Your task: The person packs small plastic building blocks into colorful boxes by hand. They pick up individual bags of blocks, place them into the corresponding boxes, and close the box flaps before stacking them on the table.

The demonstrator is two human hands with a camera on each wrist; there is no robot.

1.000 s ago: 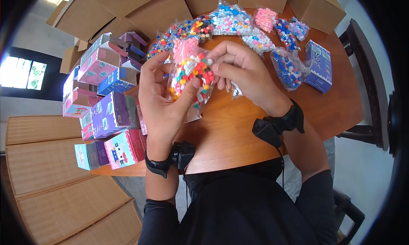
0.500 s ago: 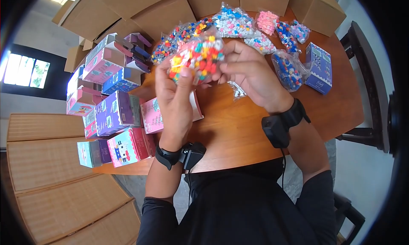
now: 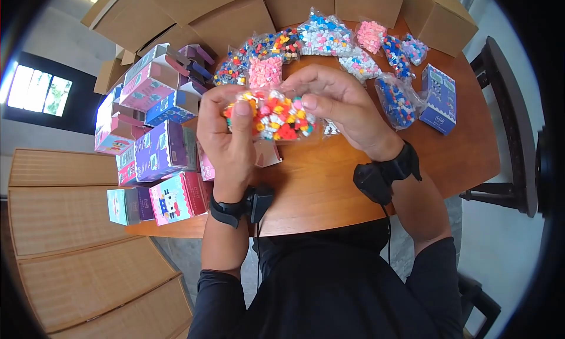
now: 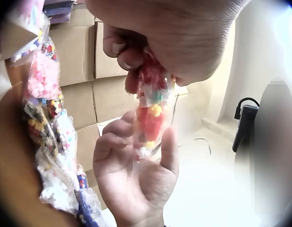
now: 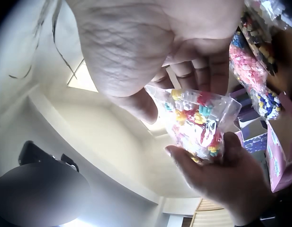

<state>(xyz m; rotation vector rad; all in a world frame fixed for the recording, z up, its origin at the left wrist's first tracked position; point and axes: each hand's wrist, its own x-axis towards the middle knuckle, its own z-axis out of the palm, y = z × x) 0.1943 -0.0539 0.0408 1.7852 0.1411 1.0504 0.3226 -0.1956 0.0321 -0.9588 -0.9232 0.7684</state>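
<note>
A clear bag of red, yellow, white and teal pieces [image 3: 276,116] is held up over the table between both hands. My left hand [image 3: 226,139] grips its left end, thumb on the near face; in the right wrist view this hand [image 5: 231,182] pinches the lower part of the bag [image 5: 195,123]. My right hand [image 3: 353,112] is at the bag's right end, thumb and fingers around the edge. The left wrist view has the bag [image 4: 150,118] edge-on, between the left hand [image 4: 169,38] above and the right hand [image 4: 131,179] below.
Bags of pink pieces [image 3: 265,73], blue and white pieces [image 3: 326,34] and blue pieces [image 3: 397,100] lie in an arc on the table [image 3: 329,186]. Opened small boxes [image 3: 159,150] crowd the left side. A purple box [image 3: 438,100] stands right, large cartons [image 3: 223,21] behind.
The bag has tilted and come lower and nearer, turning lengthwise between the hands. Both hands moved down a little with it, and the pink bag behind now shows.
</note>
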